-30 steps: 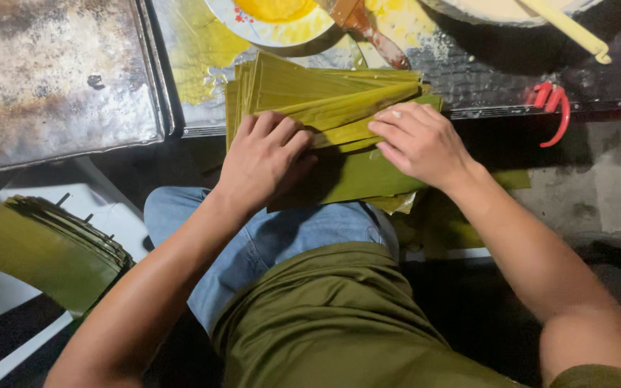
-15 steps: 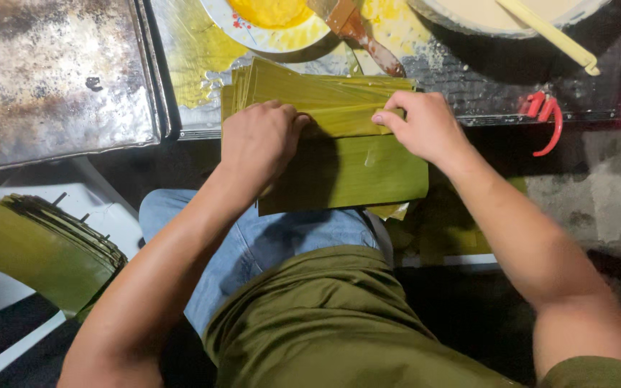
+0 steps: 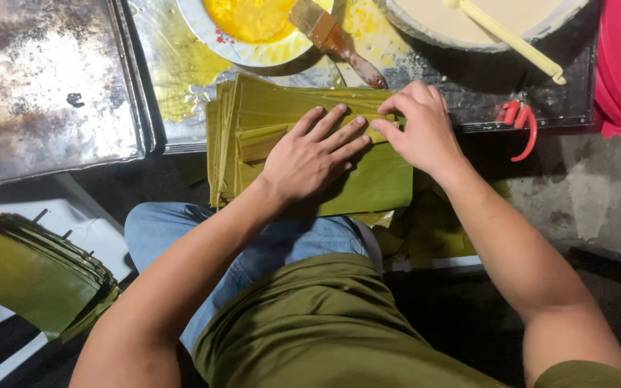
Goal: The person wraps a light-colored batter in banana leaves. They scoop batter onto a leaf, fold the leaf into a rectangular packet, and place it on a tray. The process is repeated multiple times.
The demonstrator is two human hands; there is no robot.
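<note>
Grip: left hand (image 3: 310, 154) lies flat, fingers spread, pressing the stack of green leaf sheets (image 3: 375, 183); nothing enclosed. Right hand (image 3: 418, 129), at the stack's 1 o'clock corner, pinches a top sheet's edge between thumb and fingertips.

Change: a second ago both hands sat lower and the sheets fanned loosely; half a second ago the right hand gripped the far corner. Now the left hand has slid to the middle, and the work appears to be at peeling off one sheet.

Stack: squared, rectangular, glossy olive-green, half on the lap, half on the oily metal tray (image 3: 181, 122).

Surroundings: plate of yellow oil (image 3: 253, 29) with brush (image 3: 332, 39) at 12 o'clock; pale batter bowl (image 3: 468, 25) at 1; second leaf pile (image 3: 30, 276) at 8.
</note>
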